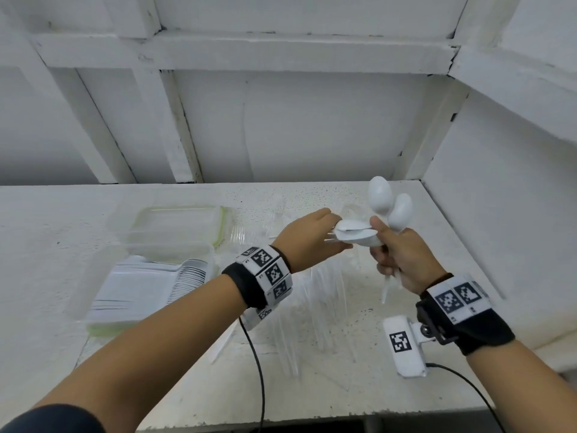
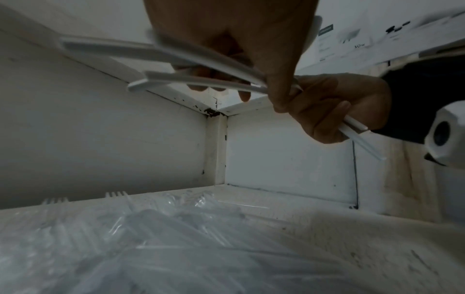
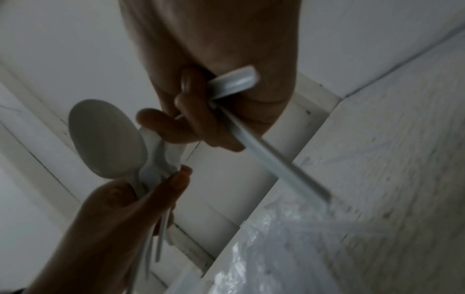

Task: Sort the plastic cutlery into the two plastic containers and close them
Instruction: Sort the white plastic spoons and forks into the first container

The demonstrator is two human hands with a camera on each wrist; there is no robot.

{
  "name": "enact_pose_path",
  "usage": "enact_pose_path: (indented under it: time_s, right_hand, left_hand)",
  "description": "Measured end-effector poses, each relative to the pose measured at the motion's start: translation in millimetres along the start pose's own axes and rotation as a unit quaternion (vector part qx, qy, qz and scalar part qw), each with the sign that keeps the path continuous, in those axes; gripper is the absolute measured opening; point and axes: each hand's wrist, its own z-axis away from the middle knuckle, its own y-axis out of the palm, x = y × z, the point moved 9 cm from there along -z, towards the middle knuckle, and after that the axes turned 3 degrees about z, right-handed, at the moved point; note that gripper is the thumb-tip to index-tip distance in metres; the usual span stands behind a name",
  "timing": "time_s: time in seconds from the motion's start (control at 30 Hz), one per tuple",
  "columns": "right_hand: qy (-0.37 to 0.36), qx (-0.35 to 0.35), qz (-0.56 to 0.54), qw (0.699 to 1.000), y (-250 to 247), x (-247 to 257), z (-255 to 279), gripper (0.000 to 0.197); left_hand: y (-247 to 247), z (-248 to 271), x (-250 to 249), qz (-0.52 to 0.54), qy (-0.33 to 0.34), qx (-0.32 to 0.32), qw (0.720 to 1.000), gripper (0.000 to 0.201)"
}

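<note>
My left hand [image 1: 312, 239] pinches a few white plastic spoons [image 1: 356, 236], their bowls lying flat toward my right hand [image 1: 399, 254]. The right hand grips two more white spoons [image 1: 380, 198] by the handles, bowls up. Both hands are raised above the table and almost touch. In the left wrist view the left hand [image 2: 226, 39] holds white handles [image 2: 151, 53] beside the right hand [image 2: 332, 107]. In the right wrist view the right hand [image 3: 214, 49] clasps handles [image 3: 276, 163]. At far left, a near container [image 1: 93, 307] holds stacked white spoons and a clear container [image 1: 178, 226] stands behind it.
A pile of clear plastic forks [image 1: 312, 307] covers the white table [image 1: 343, 385] below my hands and spreads toward the containers. White walls close the table at the back and right. Cables run from both wrist cameras over the front edge.
</note>
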Motion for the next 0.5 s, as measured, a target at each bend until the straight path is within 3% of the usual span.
enact_pose_path:
  time_s: [0.17,0.27,0.33,0.4,0.5]
  right_hand:
    - [0.009,0.013,-0.078,0.997,28,-1,0,0.034]
    - [0.022,0.000,-0.152,0.988,32,-5,-2,0.031]
    - [0.021,-0.020,-0.159,0.987,32,-5,-5,0.024]
    - [0.017,-0.026,-0.170,0.985,36,-3,-6,0.022]
    - [0.019,0.006,-0.239,0.971,56,1,-4,0.026]
  left_hand:
    - [-14,18,14,0.042,-0.055,0.014,0.998,0.021]
    - [-22,31,31,0.117,-0.119,0.016,0.986,0.031]
    - [-29,42,43,0.173,-0.173,0.004,0.970,0.038]
    - [-33,55,54,0.228,-0.219,-0.020,0.949,0.029]
    - [-36,71,65,0.307,-0.268,-0.066,0.911,0.030]
